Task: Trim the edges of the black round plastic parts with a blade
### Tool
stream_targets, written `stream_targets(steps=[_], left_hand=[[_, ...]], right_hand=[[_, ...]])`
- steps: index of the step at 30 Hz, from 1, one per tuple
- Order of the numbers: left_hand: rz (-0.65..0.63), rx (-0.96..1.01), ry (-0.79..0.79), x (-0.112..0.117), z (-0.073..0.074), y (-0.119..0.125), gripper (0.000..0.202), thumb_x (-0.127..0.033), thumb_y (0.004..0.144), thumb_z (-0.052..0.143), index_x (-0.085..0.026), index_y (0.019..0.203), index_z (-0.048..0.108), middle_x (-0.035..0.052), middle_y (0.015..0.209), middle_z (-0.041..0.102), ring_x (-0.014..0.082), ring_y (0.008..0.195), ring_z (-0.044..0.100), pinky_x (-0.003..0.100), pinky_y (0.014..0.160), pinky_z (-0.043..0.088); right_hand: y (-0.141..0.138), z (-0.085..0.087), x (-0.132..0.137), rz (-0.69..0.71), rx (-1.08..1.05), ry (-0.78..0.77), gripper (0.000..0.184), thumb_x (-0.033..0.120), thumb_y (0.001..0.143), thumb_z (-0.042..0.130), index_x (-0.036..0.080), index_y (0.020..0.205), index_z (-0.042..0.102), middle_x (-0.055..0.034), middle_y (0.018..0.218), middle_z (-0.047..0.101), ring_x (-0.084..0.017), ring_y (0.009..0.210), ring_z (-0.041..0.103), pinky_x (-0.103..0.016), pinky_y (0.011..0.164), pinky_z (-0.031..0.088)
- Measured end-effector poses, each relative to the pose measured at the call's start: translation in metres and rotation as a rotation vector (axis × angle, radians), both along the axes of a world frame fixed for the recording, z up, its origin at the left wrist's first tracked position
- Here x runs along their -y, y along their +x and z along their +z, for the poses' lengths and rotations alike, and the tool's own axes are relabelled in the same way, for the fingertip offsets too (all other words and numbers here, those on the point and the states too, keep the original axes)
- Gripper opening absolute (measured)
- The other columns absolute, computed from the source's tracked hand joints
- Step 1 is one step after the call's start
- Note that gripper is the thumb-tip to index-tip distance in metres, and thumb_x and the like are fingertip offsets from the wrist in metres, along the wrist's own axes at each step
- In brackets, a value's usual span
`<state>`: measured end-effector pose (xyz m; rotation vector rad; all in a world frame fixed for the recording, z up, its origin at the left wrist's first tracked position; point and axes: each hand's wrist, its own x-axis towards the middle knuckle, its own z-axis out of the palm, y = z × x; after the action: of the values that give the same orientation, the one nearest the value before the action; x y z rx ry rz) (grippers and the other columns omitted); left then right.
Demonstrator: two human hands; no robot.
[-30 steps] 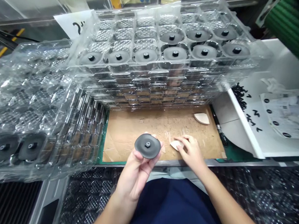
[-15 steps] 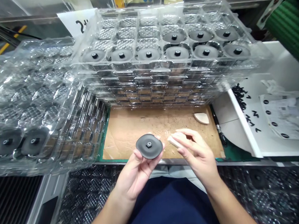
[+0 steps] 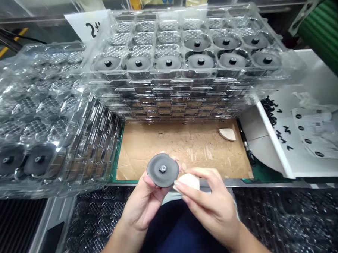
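Observation:
My left hand (image 3: 144, 207) grips a dark grey rounded disc (image 3: 158, 176) by its edge, its face with a small black hub and metal centre turned up toward me. In my right hand (image 3: 210, 201) is a pale, off-white wedge-shaped pad (image 3: 189, 181), pinched between thumb and fingers. The pad is right beside the disc's lower right edge; whether they touch I cannot tell. A similar quarter-round pad (image 3: 227, 134) lies on the cardboard sheet (image 3: 146, 140) beyond my hands.
Stacked clear plastic trays (image 3: 171, 82) stand behind the cardboard, the top one holding several similar discs. Another tray stack (image 3: 46, 113) is at left. To the right, a white bin (image 3: 309, 170) holds small black parts and a printed bag. A black marker (image 3: 249, 150) lies beside the bin.
My right hand has moved down and left, bringing the pad to the disc's edge. The disc in my left hand has shifted slightly left and down.

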<state>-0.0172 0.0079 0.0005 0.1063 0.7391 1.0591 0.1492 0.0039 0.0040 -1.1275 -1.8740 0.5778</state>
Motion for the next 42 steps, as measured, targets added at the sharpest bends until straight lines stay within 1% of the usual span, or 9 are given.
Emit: stream_targets(steps=[5, 9, 12, 16, 20, 26, 32, 37, 42], left_hand=[[0.103, -0.098, 0.122, -0.006, 0.013, -0.004, 0.053, -0.035, 0.061, 0.078, -0.031, 0.111, 0.065, -0.0006, 0.113, 0.07, 0.0195, 0.106, 0.064, 0.022, 0.088, 0.052], [0.118, -0.101, 0.096, -0.008, 0.015, -0.004, 0.056, -0.036, 0.064, 0.076, -0.031, 0.117, 0.062, 0.0003, 0.113, 0.07, 0.0209, 0.106, 0.064, 0.026, 0.091, 0.052], [0.107, -0.066, 0.008, -0.009, 0.008, -0.002, 0.059, -0.036, 0.067, 0.074, -0.029, 0.123, 0.057, 0.0021, 0.11, 0.071, 0.022, 0.108, 0.063, 0.033, 0.098, 0.049], [0.063, 0.004, -0.049, -0.006, 0.005, 0.004, 0.051, -0.036, 0.063, 0.077, -0.025, 0.111, 0.066, 0.0027, 0.106, 0.073, 0.0224, 0.106, 0.065, 0.032, 0.097, 0.05], [0.061, 0.016, -0.032, -0.002, 0.007, 0.006, 0.044, -0.033, 0.063, 0.077, -0.024, 0.105, 0.069, 0.0033, 0.107, 0.072, 0.0183, 0.104, 0.065, 0.026, 0.089, 0.053], [-0.056, 0.06, -0.025, 0.0, 0.002, 0.006, 0.042, -0.035, 0.063, 0.076, -0.024, 0.102, 0.07, 0.0032, 0.107, 0.072, 0.0158, 0.098, 0.066, 0.025, 0.087, 0.054], [-0.065, 0.017, -0.02, 0.0, 0.008, 0.005, 0.042, -0.036, 0.065, 0.075, -0.024, 0.104, 0.069, 0.0037, 0.11, 0.071, 0.0171, 0.102, 0.064, 0.028, 0.091, 0.052], [-0.169, 0.006, 0.016, 0.003, 0.008, 0.005, 0.052, -0.041, 0.062, 0.076, -0.019, 0.107, 0.068, 0.0077, 0.108, 0.071, 0.0194, 0.097, 0.066, 0.026, 0.085, 0.054], [-0.197, -0.102, -0.004, 0.008, 0.004, 0.002, 0.064, -0.046, 0.059, 0.077, -0.021, 0.116, 0.063, 0.0094, 0.118, 0.067, 0.0233, 0.107, 0.061, 0.03, 0.095, 0.047]], right_hand=[[0.003, -0.002, -0.004, 0.115, -0.133, -0.011, 0.025, 0.017, 0.085, 0.058, 0.024, 0.106, 0.07, -0.0081, 0.105, 0.059, -0.02, 0.098, 0.056, -0.037, 0.081, 0.049], [0.005, -0.026, 0.007, -0.115, -0.366, -0.224, 0.027, 0.02, 0.087, 0.057, 0.032, 0.109, 0.068, -0.0048, 0.106, 0.059, -0.018, 0.097, 0.059, -0.035, 0.079, 0.053], [0.008, -0.035, 0.006, -0.243, -0.371, -0.331, 0.024, 0.019, 0.087, 0.059, 0.031, 0.105, 0.07, -0.004, 0.099, 0.062, -0.017, 0.095, 0.061, -0.032, 0.08, 0.054], [0.007, -0.016, -0.011, -0.197, -0.319, -0.227, 0.026, 0.019, 0.086, 0.06, 0.032, 0.108, 0.069, -0.0043, 0.111, 0.059, -0.019, 0.104, 0.057, -0.037, 0.09, 0.049], [-0.002, 0.003, -0.015, -0.056, -0.133, -0.049, 0.025, 0.017, 0.086, 0.058, 0.023, 0.107, 0.07, -0.0079, 0.109, 0.059, -0.02, 0.102, 0.054, -0.038, 0.088, 0.048], [0.0, -0.003, -0.012, -0.029, -0.03, 0.016, 0.023, 0.017, 0.088, 0.054, 0.022, 0.103, 0.071, -0.0084, 0.105, 0.059, -0.02, 0.098, 0.054, -0.037, 0.083, 0.048], [0.009, -0.001, -0.01, -0.019, -0.016, -0.02, 0.024, 0.015, 0.087, 0.054, 0.02, 0.104, 0.07, -0.0096, 0.105, 0.058, -0.02, 0.1, 0.053, -0.036, 0.082, 0.049], [0.013, 0.006, -0.022, 0.023, 0.038, 0.037, 0.022, 0.018, 0.088, 0.055, 0.02, 0.103, 0.071, -0.0105, 0.107, 0.059, -0.021, 0.1, 0.054, -0.039, 0.084, 0.049], [0.016, 0.012, -0.016, 0.058, 0.042, -0.048, 0.026, 0.014, 0.088, 0.054, 0.025, 0.105, 0.07, -0.0078, 0.107, 0.059, -0.019, 0.1, 0.055, -0.035, 0.08, 0.052]])
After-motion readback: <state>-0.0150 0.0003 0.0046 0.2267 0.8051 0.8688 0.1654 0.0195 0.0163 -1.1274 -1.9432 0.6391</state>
